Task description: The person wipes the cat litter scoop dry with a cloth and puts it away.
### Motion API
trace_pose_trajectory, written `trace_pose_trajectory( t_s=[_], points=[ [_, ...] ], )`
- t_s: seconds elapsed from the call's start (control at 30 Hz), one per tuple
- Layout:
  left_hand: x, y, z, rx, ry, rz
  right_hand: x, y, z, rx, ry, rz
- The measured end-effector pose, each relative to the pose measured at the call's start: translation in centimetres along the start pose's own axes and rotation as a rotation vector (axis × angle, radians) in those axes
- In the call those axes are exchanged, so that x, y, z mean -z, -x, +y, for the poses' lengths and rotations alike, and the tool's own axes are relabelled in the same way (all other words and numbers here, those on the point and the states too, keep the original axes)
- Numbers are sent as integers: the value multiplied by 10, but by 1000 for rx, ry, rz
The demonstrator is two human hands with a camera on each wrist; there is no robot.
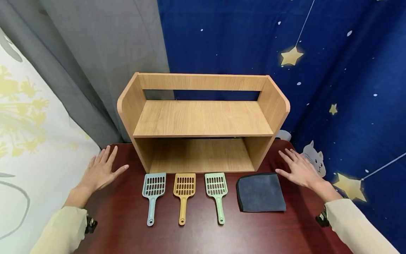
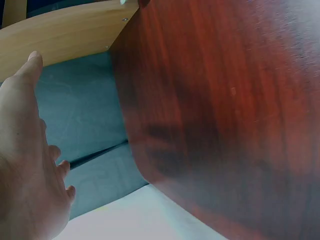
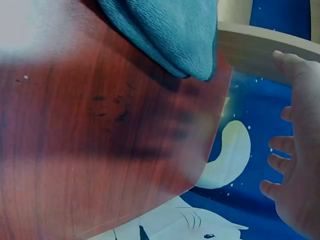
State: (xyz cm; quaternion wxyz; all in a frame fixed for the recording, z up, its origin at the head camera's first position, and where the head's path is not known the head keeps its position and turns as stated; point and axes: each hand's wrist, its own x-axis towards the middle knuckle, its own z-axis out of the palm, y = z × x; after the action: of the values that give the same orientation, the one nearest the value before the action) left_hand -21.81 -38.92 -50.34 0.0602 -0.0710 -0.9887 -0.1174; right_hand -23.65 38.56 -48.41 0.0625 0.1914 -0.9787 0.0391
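Observation:
My left hand (image 1: 100, 171) is held out over the table's left side, fingers spread, holding nothing. On the other side my right hand (image 1: 301, 170) is likewise spread and holds nothing; the folded dark grey cloth (image 1: 261, 193) is the item nearest to it. Three slotted litter scoops lie in a row with handles toward me: a blue scoop (image 1: 153, 188), a yellow scoop (image 1: 184, 188) and a green scoop (image 1: 216, 188). Behind them stands a two-tier wooden shelf (image 1: 203, 118) with bare boards. In the right wrist view the cloth (image 3: 170, 35) shows beyond my fingers.
The dark red wooden table (image 1: 120, 218) carries everything. A grey curtain (image 1: 104, 38) and a blue star-patterned curtain (image 1: 228, 38) hang close behind the shelf. White patterned fabric (image 1: 38, 141) borders the left side.

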Motion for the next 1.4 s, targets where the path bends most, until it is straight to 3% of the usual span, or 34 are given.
trace_pose_trajectory(
  t_s=[0.33, 0.63, 0.87, 1.17, 1.4],
  points=[
    [-20, 24, 9, -48, -16, 43, -10, 13, -9, 102, 15, 57],
    [-38, 46, 28, -87, 20, 72, -25, 27, -30, 168, -37, 57],
    [-50, 63, 43, -105, 39, 103, -39, 29, -46, 275, -72, 73],
    [-59, 83, 68, -8, 144, 40, -47, 14, -71, 337, -170, 47],
    [-68, 92, 91, 4, 193, 46, -54, 2, -83, 384, -276, 15]
  ],
)
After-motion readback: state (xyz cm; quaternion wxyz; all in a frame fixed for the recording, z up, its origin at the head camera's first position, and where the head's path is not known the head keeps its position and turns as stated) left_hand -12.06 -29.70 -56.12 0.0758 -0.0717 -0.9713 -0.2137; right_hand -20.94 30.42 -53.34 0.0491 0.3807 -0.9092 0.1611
